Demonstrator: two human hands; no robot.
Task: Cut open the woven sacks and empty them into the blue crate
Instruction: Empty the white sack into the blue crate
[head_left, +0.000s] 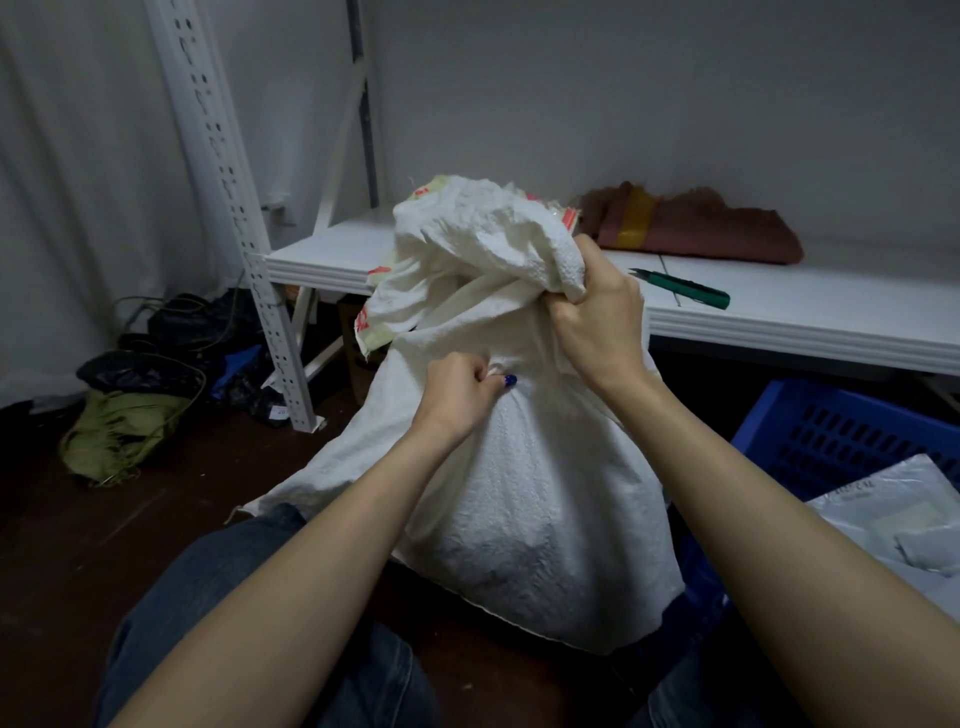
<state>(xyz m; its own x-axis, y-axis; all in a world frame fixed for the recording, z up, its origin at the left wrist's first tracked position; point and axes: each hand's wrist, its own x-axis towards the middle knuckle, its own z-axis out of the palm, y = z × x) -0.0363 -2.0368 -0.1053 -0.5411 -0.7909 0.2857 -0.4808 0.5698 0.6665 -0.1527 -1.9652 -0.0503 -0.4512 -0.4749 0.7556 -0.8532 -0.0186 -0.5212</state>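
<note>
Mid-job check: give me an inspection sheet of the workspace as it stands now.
Surface: dark floor, white shelf board above.
Job's things: crumpled white woven sack upright, neck bunched; blue perforated plastic crate at right, holding grey plastic mailers; green-handled cutter lying on the shelf.
Clutter: olive green sack, black bags on floor; brown cloth bundle on shelf.
Hands: left hand pinches the sack's front; right hand grips its neck.
Cables: thin cords over the black bags.
Surroundings: white slotted steel upright, pale wall.

crinkled matt woven sack (519, 493), perforated blue plastic crate (841, 431), smooth white shelf (805, 306)
</note>
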